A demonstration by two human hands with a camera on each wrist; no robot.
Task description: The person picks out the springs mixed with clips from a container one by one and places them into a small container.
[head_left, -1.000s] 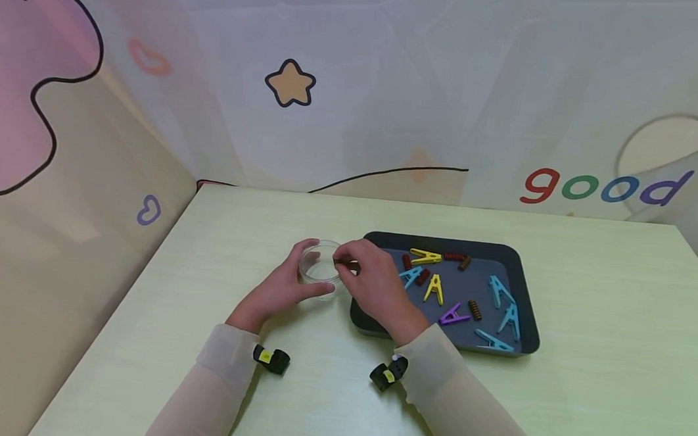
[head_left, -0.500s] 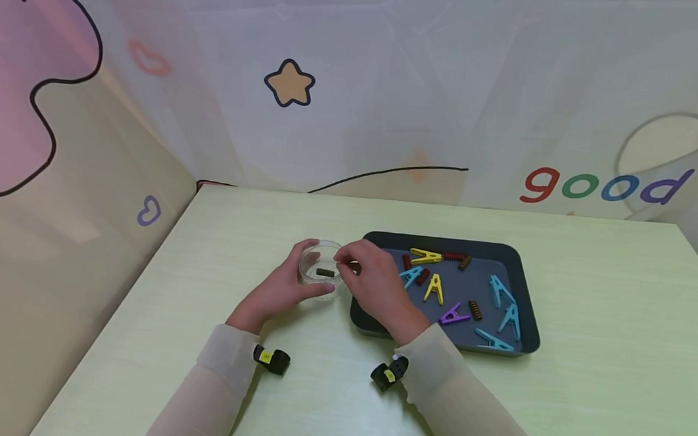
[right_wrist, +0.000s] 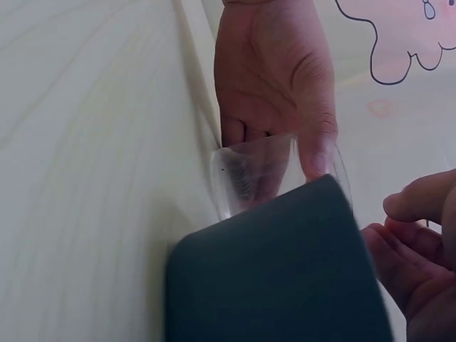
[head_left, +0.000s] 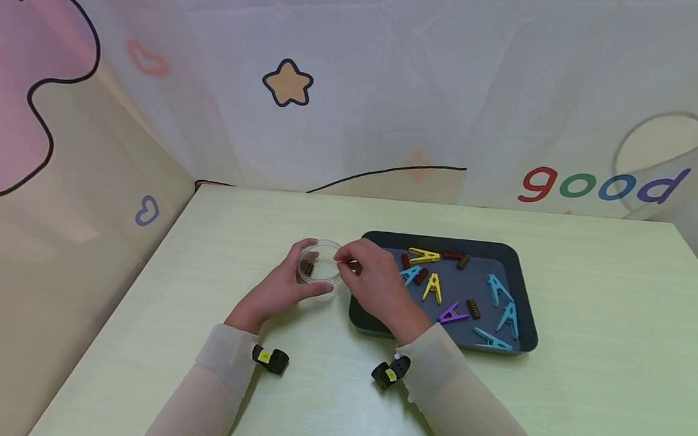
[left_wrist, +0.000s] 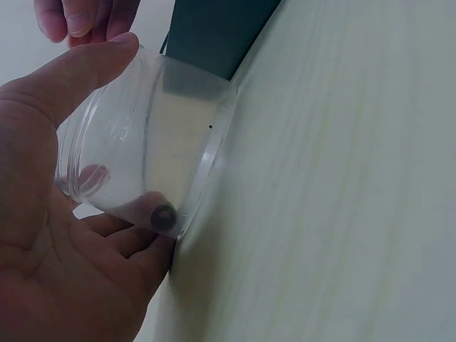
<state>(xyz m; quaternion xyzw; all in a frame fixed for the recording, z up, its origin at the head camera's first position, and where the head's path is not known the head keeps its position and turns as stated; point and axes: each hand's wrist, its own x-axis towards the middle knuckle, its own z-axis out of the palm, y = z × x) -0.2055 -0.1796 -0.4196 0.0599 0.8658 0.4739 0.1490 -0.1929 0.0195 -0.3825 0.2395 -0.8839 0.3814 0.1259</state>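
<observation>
Backdrop [head_left: 354, 126]: pale printed cloth is hanging behind the work, showing an orange star [head_left: 287, 83] and the word "good" [head_left: 604, 185] in coloured letters.
Table [head_left: 604, 323]: its light, wood-grained top is spreading under everything.
Sleeves [head_left: 210, 375]: two pale ones are reaching in from the near side, a small black device [head_left: 270, 360] sitting at each cuff.
Tray [head_left: 522, 299]: dark grey and round-cornered, it is lying right of the centre.
Left hand [head_left: 283, 287]: it is gripping the clear jar [head_left: 325, 275], the thumb pressing the near side and the fingers wrapping the far side.
Right hand [head_left: 375, 282]: it is hovering beside the jar's mouth, over the tray's left edge, its fingers bending loosely with thumb and fingertips close together.
Jar: it is staying upright just left of the tray; whether its base is touching the table, I cannot tell.
Clips [head_left: 433, 288]: two yellow, four blue and one purple are lying scattered in the tray.
Springs: one dark spring [head_left: 309, 269] is lying inside the jar, low against the wall by the left fingers; three red springs [head_left: 452, 256] and two brown springs [head_left: 473, 309] are lying among the clips.
</observation>
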